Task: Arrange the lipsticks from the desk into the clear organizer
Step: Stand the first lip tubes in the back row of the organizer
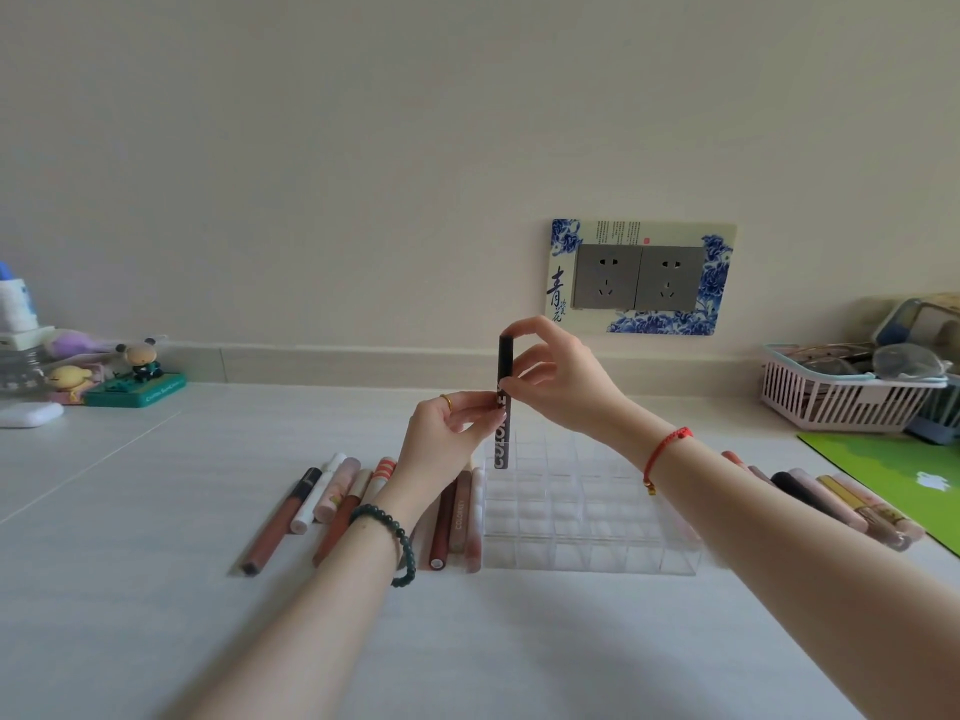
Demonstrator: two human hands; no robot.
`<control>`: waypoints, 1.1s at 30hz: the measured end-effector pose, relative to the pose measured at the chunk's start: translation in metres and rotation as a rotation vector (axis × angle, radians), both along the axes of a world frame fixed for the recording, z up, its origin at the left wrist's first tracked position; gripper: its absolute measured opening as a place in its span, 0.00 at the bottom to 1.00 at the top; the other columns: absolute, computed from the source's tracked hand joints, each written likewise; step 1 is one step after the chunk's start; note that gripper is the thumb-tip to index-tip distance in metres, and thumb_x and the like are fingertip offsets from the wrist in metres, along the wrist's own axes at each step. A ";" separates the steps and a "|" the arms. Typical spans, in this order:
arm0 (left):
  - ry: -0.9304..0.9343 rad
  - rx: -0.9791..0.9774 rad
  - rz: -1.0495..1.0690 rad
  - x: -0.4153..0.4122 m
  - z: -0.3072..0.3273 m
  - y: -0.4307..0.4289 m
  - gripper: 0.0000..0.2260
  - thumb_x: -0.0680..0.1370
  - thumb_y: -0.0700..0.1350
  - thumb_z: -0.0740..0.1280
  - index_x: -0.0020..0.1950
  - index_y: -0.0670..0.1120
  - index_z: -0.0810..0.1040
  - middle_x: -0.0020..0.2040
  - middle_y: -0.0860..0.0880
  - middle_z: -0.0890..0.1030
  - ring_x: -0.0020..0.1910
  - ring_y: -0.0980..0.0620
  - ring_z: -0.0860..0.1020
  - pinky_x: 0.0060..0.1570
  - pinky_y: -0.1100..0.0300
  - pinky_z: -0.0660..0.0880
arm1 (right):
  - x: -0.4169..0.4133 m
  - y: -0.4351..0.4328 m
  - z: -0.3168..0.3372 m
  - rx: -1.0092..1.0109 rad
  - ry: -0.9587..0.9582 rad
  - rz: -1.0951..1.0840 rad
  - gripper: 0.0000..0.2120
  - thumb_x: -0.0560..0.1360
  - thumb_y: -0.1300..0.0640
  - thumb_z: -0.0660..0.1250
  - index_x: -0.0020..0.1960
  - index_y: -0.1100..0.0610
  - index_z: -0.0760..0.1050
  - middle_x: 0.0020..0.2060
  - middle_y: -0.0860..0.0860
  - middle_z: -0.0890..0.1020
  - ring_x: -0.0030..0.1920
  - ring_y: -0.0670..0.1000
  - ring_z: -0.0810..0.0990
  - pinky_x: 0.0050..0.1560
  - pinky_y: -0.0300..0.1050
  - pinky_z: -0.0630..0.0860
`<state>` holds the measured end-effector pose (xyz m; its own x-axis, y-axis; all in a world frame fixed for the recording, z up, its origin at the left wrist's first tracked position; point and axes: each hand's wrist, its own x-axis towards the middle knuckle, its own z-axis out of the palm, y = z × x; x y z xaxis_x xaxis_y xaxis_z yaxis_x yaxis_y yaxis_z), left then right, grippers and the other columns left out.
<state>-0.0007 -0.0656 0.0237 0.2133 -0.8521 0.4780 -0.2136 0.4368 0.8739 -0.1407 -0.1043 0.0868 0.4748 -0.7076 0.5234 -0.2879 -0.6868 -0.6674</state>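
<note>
A clear gridded organizer (587, 556) sits on the white desk in front of me, its cells looking empty. Both hands hold one dark lipstick tube (502, 436) upright over its far left corner. My right hand (558, 376) pinches the tube's cap end from above. My left hand (447, 439) grips its middle from the left. Several lipsticks (332, 504) lie side by side left of the organizer. Another row of lipsticks (852, 504) lies to its right, partly hidden by my right forearm.
A pink slatted basket (841, 402) with glasses stands at the back right, beside a green mat (904, 475). Small figurines (137, 374) and a white case (28, 414) sit at the back left. A double wall socket (639, 278) is behind the organizer.
</note>
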 end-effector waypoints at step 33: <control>-0.968 0.439 0.420 0.027 -0.018 0.007 0.13 0.76 0.49 0.60 0.59 0.51 0.76 0.58 0.54 0.79 0.59 0.52 0.74 0.60 0.55 0.62 | -0.058 0.030 -0.017 0.046 -0.128 -0.133 0.13 0.72 0.60 0.66 0.54 0.49 0.70 0.42 0.50 0.82 0.40 0.47 0.82 0.41 0.37 0.77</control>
<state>0.0260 -0.0588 0.0057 0.2256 -0.9345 0.2753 -0.9374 -0.1313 0.3225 -0.1991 -0.0741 0.0694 0.3070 -0.7845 0.5389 -0.2852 -0.6160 -0.7343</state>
